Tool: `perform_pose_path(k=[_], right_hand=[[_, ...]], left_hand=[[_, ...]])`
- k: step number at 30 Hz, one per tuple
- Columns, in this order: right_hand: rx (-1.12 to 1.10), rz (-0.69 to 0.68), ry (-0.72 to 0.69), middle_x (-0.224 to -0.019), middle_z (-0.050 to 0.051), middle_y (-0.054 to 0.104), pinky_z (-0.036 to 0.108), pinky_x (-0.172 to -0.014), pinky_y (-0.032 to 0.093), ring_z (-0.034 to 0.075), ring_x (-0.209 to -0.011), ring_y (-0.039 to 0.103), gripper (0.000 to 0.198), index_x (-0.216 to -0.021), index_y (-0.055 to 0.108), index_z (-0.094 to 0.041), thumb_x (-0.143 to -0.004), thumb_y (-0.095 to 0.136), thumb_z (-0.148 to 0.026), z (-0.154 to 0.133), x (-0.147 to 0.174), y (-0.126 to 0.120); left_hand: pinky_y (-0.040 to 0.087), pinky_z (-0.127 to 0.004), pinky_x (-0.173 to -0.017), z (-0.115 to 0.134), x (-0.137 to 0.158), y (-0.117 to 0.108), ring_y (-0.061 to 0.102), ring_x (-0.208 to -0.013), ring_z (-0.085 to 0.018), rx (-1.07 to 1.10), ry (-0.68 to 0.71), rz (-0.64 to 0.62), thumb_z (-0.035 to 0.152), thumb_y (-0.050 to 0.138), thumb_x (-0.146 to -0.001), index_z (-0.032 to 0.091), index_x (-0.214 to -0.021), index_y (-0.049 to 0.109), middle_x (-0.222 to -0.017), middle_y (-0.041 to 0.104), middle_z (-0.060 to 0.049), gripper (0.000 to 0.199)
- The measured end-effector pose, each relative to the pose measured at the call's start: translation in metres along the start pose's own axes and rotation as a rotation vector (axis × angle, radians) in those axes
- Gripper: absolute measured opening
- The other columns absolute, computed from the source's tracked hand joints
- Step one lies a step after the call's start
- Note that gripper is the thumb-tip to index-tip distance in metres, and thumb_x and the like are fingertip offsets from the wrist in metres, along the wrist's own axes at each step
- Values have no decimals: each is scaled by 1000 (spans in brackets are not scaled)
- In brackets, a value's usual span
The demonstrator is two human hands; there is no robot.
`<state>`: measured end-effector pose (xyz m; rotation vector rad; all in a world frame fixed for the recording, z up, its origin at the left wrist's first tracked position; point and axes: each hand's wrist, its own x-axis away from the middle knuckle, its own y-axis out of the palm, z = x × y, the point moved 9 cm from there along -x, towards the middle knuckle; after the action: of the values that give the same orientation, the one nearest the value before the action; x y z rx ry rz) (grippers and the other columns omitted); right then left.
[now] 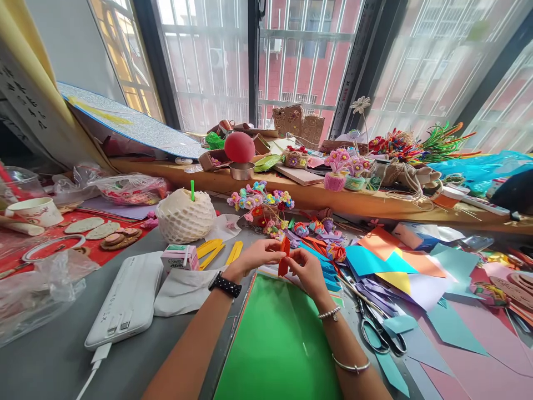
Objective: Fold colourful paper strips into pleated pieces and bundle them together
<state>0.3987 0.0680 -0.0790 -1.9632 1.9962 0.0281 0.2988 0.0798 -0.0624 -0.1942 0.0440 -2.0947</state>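
A small piece of folded orange-red paper [283, 258] is held upright between my two hands, over the far edge of a green sheet [278, 339]. My left hand [258, 256], with a black watch band at the wrist, pinches it from the left. From the right, my right hand [307, 272] grips the same paper with thumb and fingers; two bracelets circle that arm. Just beyond lie blue paper strips [327, 272] and several folded multicoloured paper pieces [335, 253]. Yellow folded strips [210, 250] rest left of my left hand.
A white power bank [127, 297] with a cable, a small pink box [180, 257] and a foam-netted coconut [186, 216] stand on the left. Scissors [377, 330] lie among coloured paper sheets [453, 328] on the right. Craft flowers [262, 203] and a cluttered window ledge [179, 172] are behind.
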Motion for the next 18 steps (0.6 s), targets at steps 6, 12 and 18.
perform_pose_path(k=[6, 12, 18], right_hand=[[105, 52, -41, -61, 3, 55, 25, -48, 43, 14, -53, 50, 16, -68, 51, -15, -66, 55, -30, -1, 0, -4], [81, 82, -3, -63, 4, 57, 26, -49, 44, 15, -54, 54, 19, -74, 51, -14, -69, 51, -32, 1, 0, -8], [169, 101, -40, -63, 4, 60, 27, -55, 43, 16, -56, 55, 17, -70, 55, -14, -69, 51, -31, -6, 1, -11]], left_hand=[[44, -25, -65, 4, -6, -3, 54, -72, -15, -137, 138, 117, 16, 51, -61, 12, -73, 56, -74, 58, -2, 14], [42, -25, -66, 11, -4, -4, 53, -71, -15, -235, 217, 226, 18, 51, -62, 12, -79, 58, -76, 60, -4, 19], [43, -29, -70, -9, -8, 0, 55, -77, -17, 79, 94, 134, 27, 64, -55, 11, -81, 57, -82, 60, -7, 31]])
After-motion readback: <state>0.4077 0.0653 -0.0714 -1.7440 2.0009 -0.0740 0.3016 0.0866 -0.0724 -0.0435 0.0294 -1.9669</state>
